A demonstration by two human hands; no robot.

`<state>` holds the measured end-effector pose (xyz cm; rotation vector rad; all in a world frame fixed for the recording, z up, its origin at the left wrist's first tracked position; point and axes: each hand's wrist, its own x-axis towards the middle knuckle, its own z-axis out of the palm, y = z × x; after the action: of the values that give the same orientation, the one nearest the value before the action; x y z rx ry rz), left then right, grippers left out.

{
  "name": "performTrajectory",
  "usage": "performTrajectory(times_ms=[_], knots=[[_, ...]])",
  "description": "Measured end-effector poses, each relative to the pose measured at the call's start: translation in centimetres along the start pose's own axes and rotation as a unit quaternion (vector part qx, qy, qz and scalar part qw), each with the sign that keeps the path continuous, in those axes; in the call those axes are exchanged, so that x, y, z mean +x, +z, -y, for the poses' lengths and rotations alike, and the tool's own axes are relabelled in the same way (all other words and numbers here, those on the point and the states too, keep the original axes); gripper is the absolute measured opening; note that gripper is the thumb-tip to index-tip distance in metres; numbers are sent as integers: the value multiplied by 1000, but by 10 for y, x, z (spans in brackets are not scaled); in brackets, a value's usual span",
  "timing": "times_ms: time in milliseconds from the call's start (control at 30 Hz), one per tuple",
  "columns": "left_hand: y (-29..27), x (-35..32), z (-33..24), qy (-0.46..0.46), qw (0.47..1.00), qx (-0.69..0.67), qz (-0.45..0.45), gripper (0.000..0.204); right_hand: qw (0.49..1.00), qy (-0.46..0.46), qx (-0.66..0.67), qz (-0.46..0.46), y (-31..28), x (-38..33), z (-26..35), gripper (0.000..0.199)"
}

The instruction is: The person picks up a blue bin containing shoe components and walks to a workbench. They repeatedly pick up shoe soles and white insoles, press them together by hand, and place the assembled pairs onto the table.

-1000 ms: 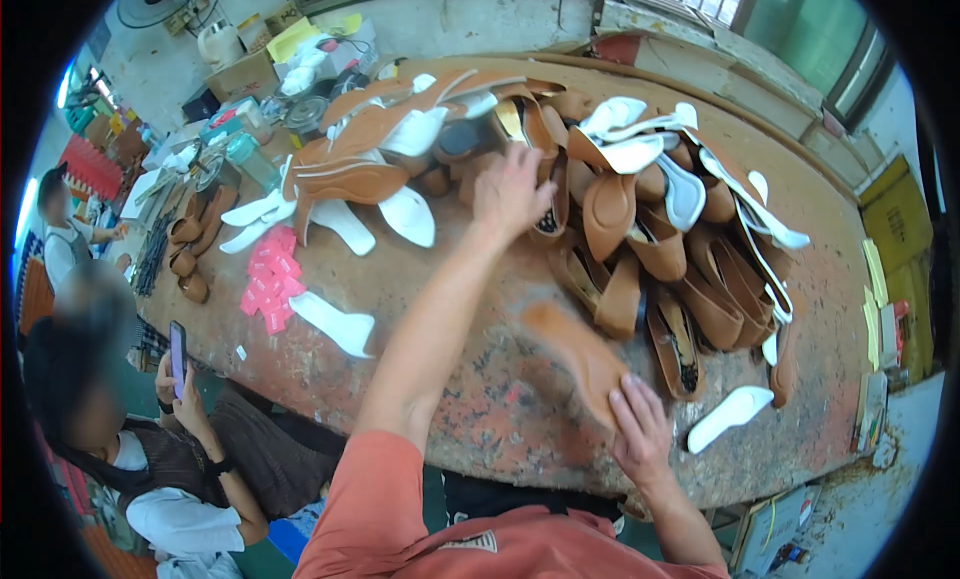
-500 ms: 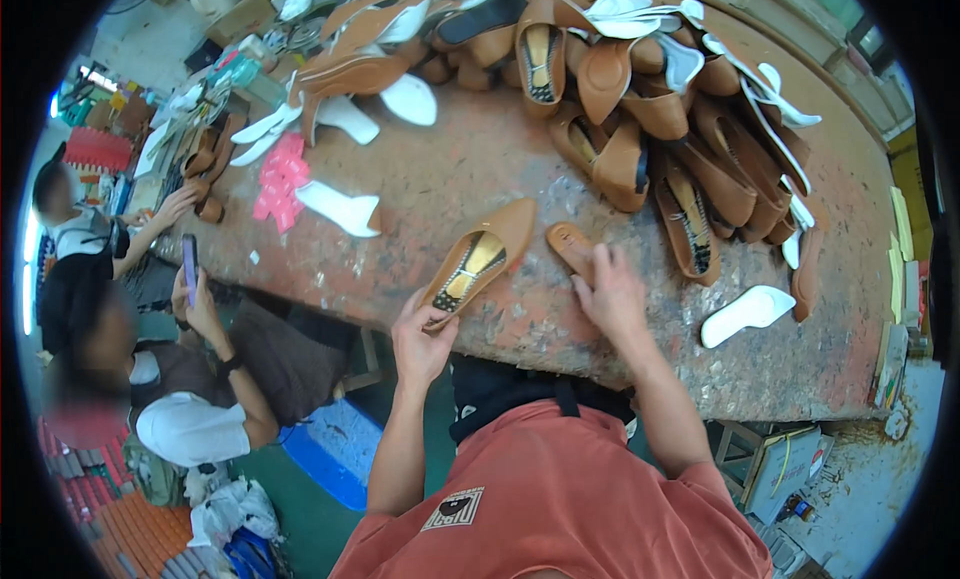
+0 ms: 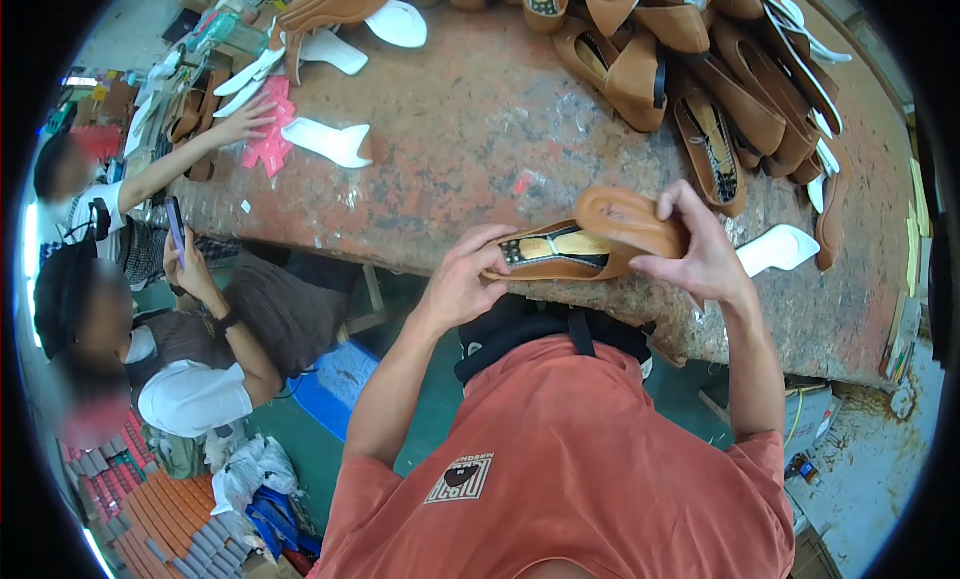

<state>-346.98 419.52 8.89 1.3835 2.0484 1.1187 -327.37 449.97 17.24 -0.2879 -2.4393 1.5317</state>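
Note:
A brown pointed shoe (image 3: 570, 270) lies sideways over the near edge of the table, its toe to the right. My left hand (image 3: 462, 281) is closed around its heel end. Inside the shoe a yellowish lining shows, with a dark dotted part near the heel. My right hand (image 3: 708, 247) pinches a brown insole (image 3: 622, 219) between thumb and fingers. That insole is held above the shoe's front part and hides most of the toe. Faint markings show on its upper face.
Brown shoes (image 3: 750, 89) are heaped at the back right of the worktable (image 3: 450, 129). A white insole (image 3: 780, 251) lies right of my right hand. At the left are another white insole (image 3: 330, 142), pink pieces (image 3: 266, 144) under a co-worker's hand (image 3: 245, 121), and a person's phone (image 3: 177, 224).
The shoe has turned from pointing away to pointing right. My right hand has lifted the insole off the table to above the shoe. A co-worker's hand has reached over the pink pieces.

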Motion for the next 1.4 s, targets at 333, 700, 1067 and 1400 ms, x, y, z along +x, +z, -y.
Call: performTrajectory(times_ms=[333, 700, 1067, 1400], knots=[[-4, 0, -51, -159, 982, 48, -87, 53, 971, -69, -180, 141, 79, 24, -25, 28], [0, 3, -46, -170, 983, 35, -65, 64, 946, -145, -254, 137, 120, 32, -38, 27], [2, 9, -67, 1, 920, 385, 76, 51, 924, -139, -319, 160, 124, 34, -35, 28], [-2, 11, -55, 3, 861, 464, 209, 50, 866, 25, -487, 108, 81, 6, -17, 58]])
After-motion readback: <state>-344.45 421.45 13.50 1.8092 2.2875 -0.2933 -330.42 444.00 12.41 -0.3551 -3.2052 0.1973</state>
